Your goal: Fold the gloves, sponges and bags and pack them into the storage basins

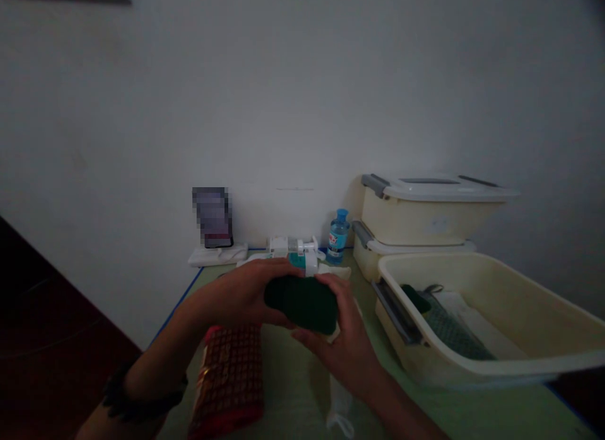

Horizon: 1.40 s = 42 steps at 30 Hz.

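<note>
Both hands hold a dark green scouring sponge (pixel 305 303) above the table, its flat green face toward me. My left hand (pixel 248 292) grips its left end, fingers over the top edge. My right hand (pixel 347 330) clasps the right end, thumb below and fingers along the upper right side. Under my left forearm lies a red patterned packet or folded cloth (pixel 231 374). A whitish item with a loop (pixel 340 405) lies below my right hand, partly hidden by it. Behind the sponge, a white and teal bottle or tube (pixel 305 261) is partly covered.
An open cream bin (pixel 534 367) on the right holds a dark green piece (pixel 416 299), a bluish-green cloth (pixel 456 333) and something white. Lidded bins (pixel 432 219) are stacked behind it. A blue-capped bottle (pixel 337 238) and a phone on a stand (pixel 215 222) stand by the wall.
</note>
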{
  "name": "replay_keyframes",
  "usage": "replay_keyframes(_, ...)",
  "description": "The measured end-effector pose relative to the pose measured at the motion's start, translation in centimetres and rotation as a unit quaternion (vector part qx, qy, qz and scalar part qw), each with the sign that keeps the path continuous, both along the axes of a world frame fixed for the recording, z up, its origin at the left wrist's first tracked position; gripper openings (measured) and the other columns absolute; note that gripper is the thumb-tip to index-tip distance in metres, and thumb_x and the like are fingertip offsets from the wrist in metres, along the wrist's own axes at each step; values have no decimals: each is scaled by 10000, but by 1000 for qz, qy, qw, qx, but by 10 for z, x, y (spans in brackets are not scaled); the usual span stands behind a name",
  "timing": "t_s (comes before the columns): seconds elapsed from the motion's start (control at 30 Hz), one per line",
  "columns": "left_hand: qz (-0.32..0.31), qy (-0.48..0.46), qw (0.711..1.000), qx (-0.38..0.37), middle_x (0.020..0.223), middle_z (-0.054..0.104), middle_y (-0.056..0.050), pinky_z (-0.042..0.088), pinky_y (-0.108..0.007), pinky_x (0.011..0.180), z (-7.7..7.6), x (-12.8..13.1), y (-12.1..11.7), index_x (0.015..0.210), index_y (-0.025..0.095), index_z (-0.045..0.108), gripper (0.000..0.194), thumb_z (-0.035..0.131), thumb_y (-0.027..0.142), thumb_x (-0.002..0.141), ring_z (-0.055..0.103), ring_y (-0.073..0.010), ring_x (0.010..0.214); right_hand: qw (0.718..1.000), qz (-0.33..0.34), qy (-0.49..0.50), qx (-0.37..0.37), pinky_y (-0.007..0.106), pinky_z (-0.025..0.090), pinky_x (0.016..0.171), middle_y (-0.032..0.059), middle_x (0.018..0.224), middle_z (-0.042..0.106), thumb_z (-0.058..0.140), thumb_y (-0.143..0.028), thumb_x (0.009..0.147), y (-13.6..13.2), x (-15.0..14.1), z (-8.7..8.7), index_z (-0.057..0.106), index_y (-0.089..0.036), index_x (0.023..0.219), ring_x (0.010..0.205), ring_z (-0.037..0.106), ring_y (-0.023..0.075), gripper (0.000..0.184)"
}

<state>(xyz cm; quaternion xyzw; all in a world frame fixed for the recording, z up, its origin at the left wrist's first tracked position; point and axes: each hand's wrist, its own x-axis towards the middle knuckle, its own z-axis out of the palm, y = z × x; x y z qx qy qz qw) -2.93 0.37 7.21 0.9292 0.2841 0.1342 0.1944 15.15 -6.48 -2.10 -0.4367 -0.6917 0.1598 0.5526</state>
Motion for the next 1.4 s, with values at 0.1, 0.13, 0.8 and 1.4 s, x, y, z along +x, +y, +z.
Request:
replay_keyframes(0.1, 6, 27, 1000, 1, 1007, 675, -61, 440, -299, 765, -1, 2, 1, 1097, 181, 609, 440, 709, 384, 720, 620, -216, 885, 1000, -16, -4, -1, 376, 459, 905, 86, 1157, 516, 704, -394, 736, 0, -2, 1, 432, -242, 1180, 1088, 524, 233, 542)
replay_keyframes(0.13, 8, 37, 999, 0, 945, 686, -52, 438, -285, 727, -1, 3, 2, 1049, 179, 632, 374, 691, 380, 739, 627, -206, 836, 1000, -17, -4, -5, 358, 475, 861, 75, 1103, 543, 691, -383, 752, 0, -2, 1, 458, -239, 1137, 1027, 551, 220, 473)
replay_keyframes(0.8, 1, -211, 933, -293, 1173, 562, -36, 521, -267, 764, 2, -10, 2, 1278, 280, 377, 635, 695, 160, 743, 611, -166, 966, 968, 120, 195, -103, 320, 493, 830, 60, 1210, 492, 515, -378, 883, -5, 1, 9, 406, -288, 1199, 1040, 554, 181, 346)
replay_keyframes(1.4, 30, -112, 983, -145, 968, 665, -31, 494, -285, 757, 6, -2, -2, 1088, 175, 543, 368, 672, 296, 765, 629, -172, 857, 999, 7, 25, -37, 336, 511, 741, 33, 926, 572, 634, -244, 784, -2, -1, 1, 478, -237, 1000, 849, 576, 182, 266)
